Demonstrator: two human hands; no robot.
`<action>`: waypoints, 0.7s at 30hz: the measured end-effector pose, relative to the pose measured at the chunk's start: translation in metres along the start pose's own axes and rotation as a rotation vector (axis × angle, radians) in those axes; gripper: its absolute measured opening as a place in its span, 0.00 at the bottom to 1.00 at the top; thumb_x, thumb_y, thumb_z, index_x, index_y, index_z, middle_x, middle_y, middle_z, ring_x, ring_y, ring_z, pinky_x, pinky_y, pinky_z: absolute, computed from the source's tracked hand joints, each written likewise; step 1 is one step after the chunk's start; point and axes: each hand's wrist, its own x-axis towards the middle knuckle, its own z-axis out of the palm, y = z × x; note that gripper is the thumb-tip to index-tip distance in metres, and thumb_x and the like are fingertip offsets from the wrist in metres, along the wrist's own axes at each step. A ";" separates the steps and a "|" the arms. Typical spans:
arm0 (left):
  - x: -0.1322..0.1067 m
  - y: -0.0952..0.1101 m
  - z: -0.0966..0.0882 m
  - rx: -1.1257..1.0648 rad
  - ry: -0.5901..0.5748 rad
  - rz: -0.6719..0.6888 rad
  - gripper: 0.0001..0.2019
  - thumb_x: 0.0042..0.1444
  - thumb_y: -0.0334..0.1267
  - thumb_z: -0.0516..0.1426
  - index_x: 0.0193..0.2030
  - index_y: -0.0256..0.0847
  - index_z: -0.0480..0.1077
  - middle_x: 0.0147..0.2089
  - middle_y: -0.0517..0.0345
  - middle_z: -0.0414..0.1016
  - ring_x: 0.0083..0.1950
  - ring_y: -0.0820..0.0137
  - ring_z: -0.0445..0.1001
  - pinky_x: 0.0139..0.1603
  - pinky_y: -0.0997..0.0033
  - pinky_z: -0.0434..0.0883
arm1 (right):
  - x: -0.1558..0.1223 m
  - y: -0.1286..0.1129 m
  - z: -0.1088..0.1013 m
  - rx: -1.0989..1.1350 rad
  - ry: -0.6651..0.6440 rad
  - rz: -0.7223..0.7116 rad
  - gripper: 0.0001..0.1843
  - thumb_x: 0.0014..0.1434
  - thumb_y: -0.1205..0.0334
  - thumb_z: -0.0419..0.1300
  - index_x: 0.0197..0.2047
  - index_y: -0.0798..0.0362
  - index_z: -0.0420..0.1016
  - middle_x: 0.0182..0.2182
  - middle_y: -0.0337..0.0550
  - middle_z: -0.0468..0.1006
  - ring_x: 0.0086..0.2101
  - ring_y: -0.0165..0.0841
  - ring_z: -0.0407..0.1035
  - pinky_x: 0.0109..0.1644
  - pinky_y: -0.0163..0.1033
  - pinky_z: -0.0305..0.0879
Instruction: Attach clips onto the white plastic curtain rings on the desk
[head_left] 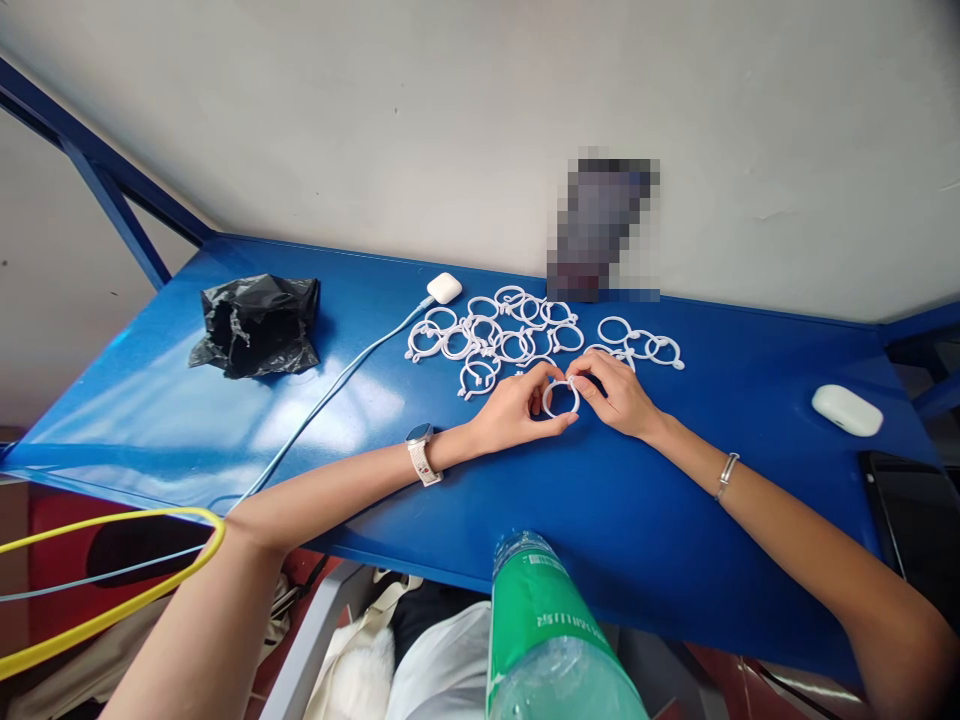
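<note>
Between my two hands, just above the blue tabletop, is a white plastic curtain ring (561,413) with a small eyelet at its top. My left hand (523,408), watch on the wrist, pinches the ring's left and lower side between thumb and fingers. At the upper right of the ring, by the eyelet, the thumb and fingertips of my right hand (616,394) are closed on it. Beyond the hands lies a loose pile of similar white rings (484,333). Several more rings (643,345) lie overlapped to its right, partly hidden by my right hand.
On the blue table (375,430) an opened black plastic bag (259,325) lies left. A white square charger (444,289) with a light-blue cable stands at the back. A white case (847,411) and a dark flat device (915,520) lie right. A green-labelled bottle (551,610) rises at the near edge.
</note>
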 end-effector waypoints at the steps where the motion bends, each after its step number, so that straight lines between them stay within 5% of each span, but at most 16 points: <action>1: 0.000 0.000 0.000 0.005 -0.002 -0.002 0.21 0.54 0.52 0.60 0.46 0.40 0.63 0.26 0.67 0.65 0.24 0.77 0.64 0.25 0.78 0.62 | 0.000 0.000 0.000 0.003 -0.004 0.006 0.08 0.69 0.60 0.48 0.39 0.50 0.65 0.32 0.43 0.75 0.33 0.35 0.69 0.36 0.40 0.64; 21: 0.000 0.002 0.000 0.081 -0.048 -0.014 0.19 0.54 0.52 0.59 0.42 0.40 0.63 0.28 0.65 0.66 0.26 0.75 0.65 0.27 0.76 0.63 | 0.001 -0.001 0.000 0.032 -0.097 0.078 0.09 0.68 0.62 0.48 0.37 0.51 0.65 0.30 0.41 0.74 0.31 0.33 0.69 0.36 0.38 0.64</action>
